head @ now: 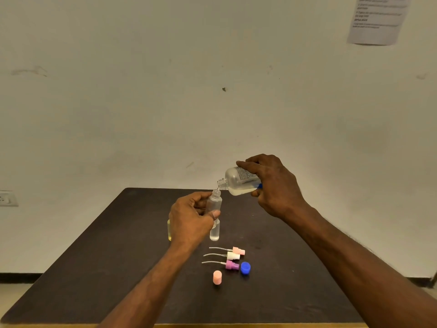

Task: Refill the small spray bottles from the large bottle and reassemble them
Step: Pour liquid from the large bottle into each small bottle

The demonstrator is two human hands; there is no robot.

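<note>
Small spray bottle (214,201) sits above the table (94,256), our left hand (190,221) gripping it; our right hand (274,185) clamps the tilted large bottle (236,179). We should pour slowly, mouths aligned.

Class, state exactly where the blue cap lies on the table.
In the head view, the blue cap lies on the dark table, right of the purple spray head and of the pink cap.

Head view looks forward and down at the table (94,268)
</note>
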